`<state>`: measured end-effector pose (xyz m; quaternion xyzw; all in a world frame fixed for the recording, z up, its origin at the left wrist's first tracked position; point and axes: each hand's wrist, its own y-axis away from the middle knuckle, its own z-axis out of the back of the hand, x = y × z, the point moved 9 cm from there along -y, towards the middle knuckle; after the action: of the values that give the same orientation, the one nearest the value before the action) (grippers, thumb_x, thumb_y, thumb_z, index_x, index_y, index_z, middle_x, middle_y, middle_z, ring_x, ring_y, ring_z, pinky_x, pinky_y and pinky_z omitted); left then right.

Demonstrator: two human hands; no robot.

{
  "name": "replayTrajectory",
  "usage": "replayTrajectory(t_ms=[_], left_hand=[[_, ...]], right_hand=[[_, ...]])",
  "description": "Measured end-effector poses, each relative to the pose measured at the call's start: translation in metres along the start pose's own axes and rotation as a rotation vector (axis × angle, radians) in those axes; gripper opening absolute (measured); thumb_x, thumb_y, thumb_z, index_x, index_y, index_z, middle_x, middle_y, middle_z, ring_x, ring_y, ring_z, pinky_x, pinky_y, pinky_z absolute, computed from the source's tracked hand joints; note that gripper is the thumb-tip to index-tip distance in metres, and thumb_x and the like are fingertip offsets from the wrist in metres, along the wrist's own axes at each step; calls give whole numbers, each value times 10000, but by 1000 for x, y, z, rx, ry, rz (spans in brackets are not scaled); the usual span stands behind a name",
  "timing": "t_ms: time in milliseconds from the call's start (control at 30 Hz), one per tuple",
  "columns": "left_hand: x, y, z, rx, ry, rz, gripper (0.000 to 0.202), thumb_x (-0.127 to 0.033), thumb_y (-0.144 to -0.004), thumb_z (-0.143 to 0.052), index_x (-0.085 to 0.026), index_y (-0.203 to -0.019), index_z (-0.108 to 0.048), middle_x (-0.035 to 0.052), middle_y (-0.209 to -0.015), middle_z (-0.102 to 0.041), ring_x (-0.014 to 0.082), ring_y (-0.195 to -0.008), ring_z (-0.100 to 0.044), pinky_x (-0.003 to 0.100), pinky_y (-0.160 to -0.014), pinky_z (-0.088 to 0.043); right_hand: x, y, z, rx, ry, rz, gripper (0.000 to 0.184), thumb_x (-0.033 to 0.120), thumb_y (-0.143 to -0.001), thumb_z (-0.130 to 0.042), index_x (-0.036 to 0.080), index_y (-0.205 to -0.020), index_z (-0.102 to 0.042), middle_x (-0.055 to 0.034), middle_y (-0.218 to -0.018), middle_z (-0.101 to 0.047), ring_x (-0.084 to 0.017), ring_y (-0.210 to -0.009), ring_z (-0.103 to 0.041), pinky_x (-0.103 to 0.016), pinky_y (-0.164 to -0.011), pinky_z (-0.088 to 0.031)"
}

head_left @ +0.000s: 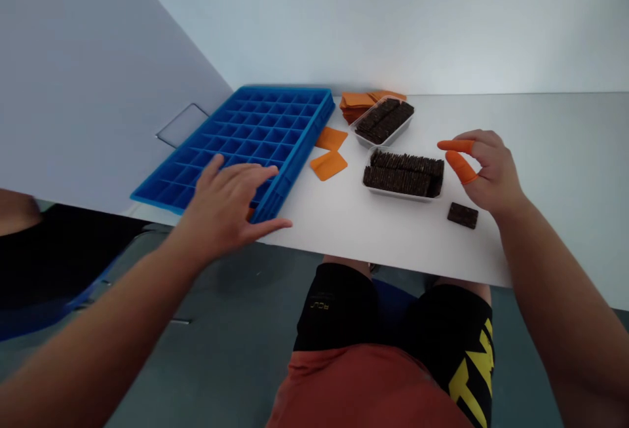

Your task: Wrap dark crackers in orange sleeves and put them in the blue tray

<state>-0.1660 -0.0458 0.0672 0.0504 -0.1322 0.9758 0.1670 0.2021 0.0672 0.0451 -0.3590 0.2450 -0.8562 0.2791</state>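
Note:
My left hand (223, 208) is above the near right corner of a blue divided tray (276, 208), fingers spread and holding nothing; whether it touches the tray I cannot tell. An orange bit shows low between thumb and fingers. On the right, my right hand (494, 172) wears orange finger cots (462, 167) on thumb and forefinger. Those two tips are apart, with nothing visible between them. Close below it lies a dark brown, flat rectangular piece (462, 215) on the table. Left of that hand stands a clear plastic box (400, 196) holding two rows of similar dark pieces (398, 180).
Behind is a second clear box (366, 142) of dark pieces (386, 120), beside a stack of orange squares (354, 107). Two loose orange squares (329, 164) lie right of the tray. A grey panel (98, 74) and wire handle (183, 125) border the left. Another person's arm (17, 212) shows far left.

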Motion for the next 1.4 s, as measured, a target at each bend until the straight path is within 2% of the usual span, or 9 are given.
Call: replayTrajectory(t_ms=[133, 300, 400, 500, 600, 800, 967, 1100, 1400], left_hand=[[-90, -10, 4, -176, 235, -233, 341, -382, -928, -689, -272, -1241, -613, 56, -1154, -773, 267, -1121, -716, 519, -1195, -404], [-192, -40, -12, -261, 596, -459, 76, -253, -921, -676, -244, -997, -678, 12, -918, -800, 162, -819, -743, 331, -839, -566], [-230, -66, -21, -314, 703, -522, 43, -226, -937, -641, -231, -910, -674, 1, -822, -786, 150, -721, -726, 296, -676, -542], [-232, -91, -6, -468, 784, -453, 62, -189, -935, -628, -226, -966, -666, 20, -869, -789, 157, -769, -737, 285, -713, -566], [-215, -113, 22, -601, 695, -342, 192, -212, -938, -634, -242, -1126, -658, 55, -1047, -785, 216, -999, -744, 374, -919, -575], [-182, -158, 41, -549, 547, -203, 439, -341, -927, -690, -366, -1352, -583, 36, -1263, -699, 326, -1417, -521, 566, -1206, -396], [-188, -165, 28, -438, 666, -249, 352, -375, -974, -622, -304, -1319, -621, 33, -1287, -688, 307, -1401, -522, 570, -1214, -406], [-191, -163, 22, -471, 719, -269, 293, -380, -936, -686, -278, -1211, -683, 35, -1246, -717, 304, -1392, -531, 548, -1196, -428], [-192, -160, 4, -535, 904, -290, 132, -376, -931, -700, -257, -979, -729, 15, -906, -772, 212, -960, -689, 408, -902, -572]], right_hand=[[-20, 2, 9, -139, 31, -162, 408, 605, -940, -597, 267, -1105, -755, -90, -1078, -740, -291, -1033, -677, -520, -959, -533], [-64, 13, 18, -315, -152, -435, 627, 558, -1069, -185, 282, -1143, -744, -74, -1129, -750, -240, -1041, -679, -500, -971, -535], [-78, 15, 18, -351, -172, -472, 740, 520, -1066, -38, 277, -1174, -729, -77, -1149, -744, -227, -1075, -660, -505, -1023, -509], [-86, 12, 9, -267, -194, -467, 917, 583, -1004, 140, 263, -1274, -676, -102, -1200, -719, -221, -1119, -668, -483, -1011, -521], [-82, 8, 3, -180, -282, -435, 1036, 685, -922, 219, 283, -1386, -615, -114, -1256, -713, -237, -1169, -683, -479, -994, -536], [-37, -2, -4, 91, -363, -304, 1049, 883, -843, 75, 342, -1483, -555, -91, -1307, -731, -307, -1280, -654, -544, -1039, -522], [-9, -1, -8, 252, -553, -289, 1084, 904, -814, 92, 351, -1450, -591, -71, -1235, -762, -318, -1270, -656, -587, -1082, -497], [0, 5, -14, 334, -693, -317, 1119, 944, -782, 67, 318, -1336, -676, -67, -1168, -776, -332, -1319, -616, -590, -1148, -451], [22, 8, -33, 549, -963, -276, 1018, 992, -757, -115, 312, -1161, -756, -53, -1252, -730, -304, -1461, -465, -503, -1215, -405]])
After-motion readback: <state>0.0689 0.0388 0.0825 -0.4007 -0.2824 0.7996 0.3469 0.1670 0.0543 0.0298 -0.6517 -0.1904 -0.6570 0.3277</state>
